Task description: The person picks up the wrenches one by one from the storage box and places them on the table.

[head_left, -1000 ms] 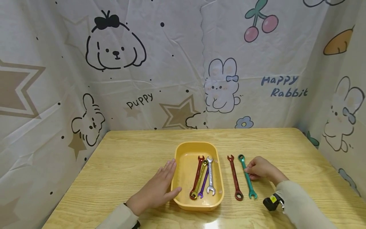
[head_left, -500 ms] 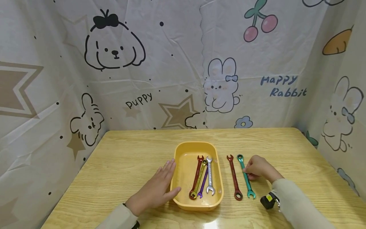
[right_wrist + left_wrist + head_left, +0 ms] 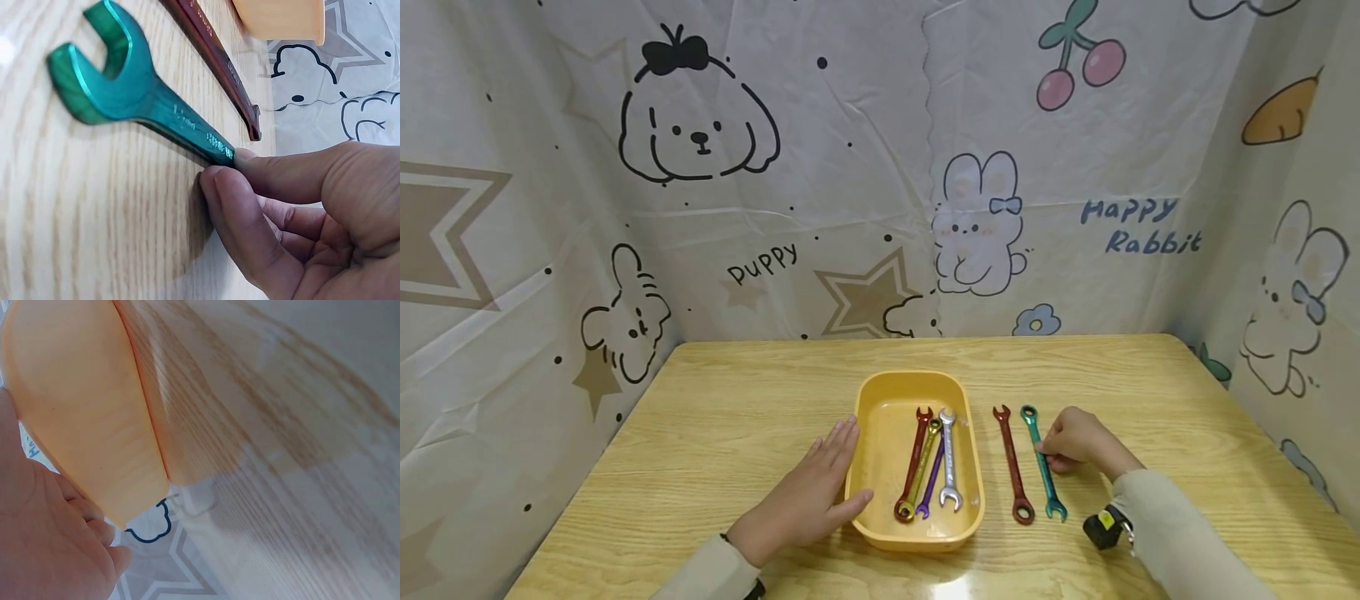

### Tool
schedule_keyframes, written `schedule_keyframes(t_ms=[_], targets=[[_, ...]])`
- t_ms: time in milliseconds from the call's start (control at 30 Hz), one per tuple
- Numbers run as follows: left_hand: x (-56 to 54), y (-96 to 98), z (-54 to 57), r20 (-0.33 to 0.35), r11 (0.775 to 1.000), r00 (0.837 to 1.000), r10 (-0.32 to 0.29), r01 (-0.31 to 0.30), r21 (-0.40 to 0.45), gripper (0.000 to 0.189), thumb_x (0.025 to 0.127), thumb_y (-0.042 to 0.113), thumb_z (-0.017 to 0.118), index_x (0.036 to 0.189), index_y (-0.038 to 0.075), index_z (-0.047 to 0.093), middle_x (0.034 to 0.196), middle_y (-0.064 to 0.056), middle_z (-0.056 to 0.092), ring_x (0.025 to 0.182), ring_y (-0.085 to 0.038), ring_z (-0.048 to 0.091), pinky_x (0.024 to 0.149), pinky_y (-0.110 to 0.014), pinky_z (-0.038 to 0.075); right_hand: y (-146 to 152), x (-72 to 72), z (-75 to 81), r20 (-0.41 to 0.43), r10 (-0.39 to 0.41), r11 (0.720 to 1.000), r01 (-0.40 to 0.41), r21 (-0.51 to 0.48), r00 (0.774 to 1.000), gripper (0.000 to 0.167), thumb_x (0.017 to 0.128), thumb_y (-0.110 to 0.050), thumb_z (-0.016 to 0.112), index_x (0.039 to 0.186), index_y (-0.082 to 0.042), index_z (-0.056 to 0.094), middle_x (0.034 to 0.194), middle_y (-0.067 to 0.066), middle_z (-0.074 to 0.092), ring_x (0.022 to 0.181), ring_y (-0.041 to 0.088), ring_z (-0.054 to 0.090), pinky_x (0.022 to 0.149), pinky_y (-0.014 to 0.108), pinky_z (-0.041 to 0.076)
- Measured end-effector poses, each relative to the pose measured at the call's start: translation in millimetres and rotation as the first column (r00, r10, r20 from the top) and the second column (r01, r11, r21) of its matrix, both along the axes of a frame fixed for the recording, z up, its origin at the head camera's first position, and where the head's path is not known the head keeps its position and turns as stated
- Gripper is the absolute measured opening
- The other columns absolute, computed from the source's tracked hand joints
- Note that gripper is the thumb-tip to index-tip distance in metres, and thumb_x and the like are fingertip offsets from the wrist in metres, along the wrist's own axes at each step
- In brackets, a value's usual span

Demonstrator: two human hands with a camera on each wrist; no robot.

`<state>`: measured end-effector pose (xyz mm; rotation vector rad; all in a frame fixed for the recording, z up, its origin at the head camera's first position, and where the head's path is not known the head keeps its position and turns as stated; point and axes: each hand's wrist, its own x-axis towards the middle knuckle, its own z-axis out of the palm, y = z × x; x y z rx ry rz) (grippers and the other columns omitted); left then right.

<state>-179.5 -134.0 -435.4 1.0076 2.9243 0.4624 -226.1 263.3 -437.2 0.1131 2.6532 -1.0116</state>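
My right hand (image 3: pixel 1075 442) pinches the shaft of a green combination wrench (image 3: pixel 178 119) between thumb and fingers, its ring end pointing away. To its left, apart from it, a dark red wrench (image 3: pixel 1013 467) lies on the table. My left hand (image 3: pixel 808 492) rests with straight fingers against the left side of a yellow plastic tray (image 3: pixel 865 450); in the left wrist view the fingers lie along the tray's wall (image 3: pixel 87 406). Inside the tray lie a red wrench (image 3: pixel 916 458), a gold wrench (image 3: pixel 925 467) partly over it, a purple wrench (image 3: pixel 932 479) and a silver wrench (image 3: pixel 949 462).
The wood-grain table (image 3: pixel 730 417) ends at a printed cloth backdrop (image 3: pixel 850 167), which also hangs at both sides. A small black device (image 3: pixel 1103 527) is strapped at the right wrist, near the green wrench's open end.
The head view has shifted slightly. Between the first frame and now, the right hand and green wrench move very little; the left hand and tray stay together as before.
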Motion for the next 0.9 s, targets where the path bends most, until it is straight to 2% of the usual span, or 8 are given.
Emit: schedule_keyframes(t_ms=[433, 600, 700, 900], targets=[[-0.1, -1.8, -1.8, 0.001, 1.000, 1.000, 0.005, -0.005, 0.001, 0.081, 0.098, 0.049, 0.043, 0.152, -0.003, 0.011, 0.160, -0.016, 0.007, 0.146, -0.031, 0.010, 0.115, -0.052, 0.018, -3, 1.0, -1.2, -0.002, -0.012, 1.000, 0.012, 0.028, 1.000, 0.021, 0.087, -0.006, 0.067, 0.068, 0.001, 0.065, 0.055, 0.002, 0.060, 0.048, 0.009, 0.056, 0.050, 0.022, 0.051], [-0.1, -2.1, -1.6, 0.001, 1.000, 1.000, 0.004, -0.004, 0.006, 0.081, 0.098, 0.049, 0.043, 0.152, -0.003, 0.011, 0.160, -0.016, 0.007, 0.146, -0.031, 0.010, 0.115, -0.052, 0.017, -5, 2.7, 2.4, -0.072, 0.031, 0.994, -0.023, 0.104, 0.997, 0.029, 0.087, -0.011, 0.068, 0.058, -0.003, 0.065, 0.048, 0.000, 0.057, 0.044, 0.010, 0.053, 0.047, 0.023, 0.044], [0.1, -1.7, -1.3, 0.000, 1.000, 1.000, 0.004, -0.004, 0.007, 0.081, 0.098, 0.049, 0.044, 0.152, -0.003, 0.011, 0.160, -0.016, 0.008, 0.146, -0.031, 0.010, 0.115, -0.053, 0.018, -4, 2.6, 8.2, -0.096, 0.051, 0.992, -0.039, 0.122, 0.994, 0.031, 0.088, -0.014, 0.067, 0.059, -0.004, 0.066, 0.048, -0.001, 0.058, 0.044, 0.011, 0.053, 0.048, 0.025, 0.042], [-0.5, -1.2, -1.4, 0.002, 1.000, 1.000, -0.002, 0.002, 0.012, 0.081, 0.098, 0.049, 0.044, 0.152, -0.003, 0.011, 0.160, -0.016, 0.007, 0.146, -0.031, 0.009, 0.115, -0.053, 0.017, -12, 0.6, 33.0, -0.124, 0.020, 0.999, -0.023, -0.023, 0.992, 0.026, 0.092, -0.017, 0.064, 0.084, 0.007, 0.069, 0.068, 0.007, 0.066, 0.058, 0.013, 0.063, 0.058, 0.031, 0.056]])
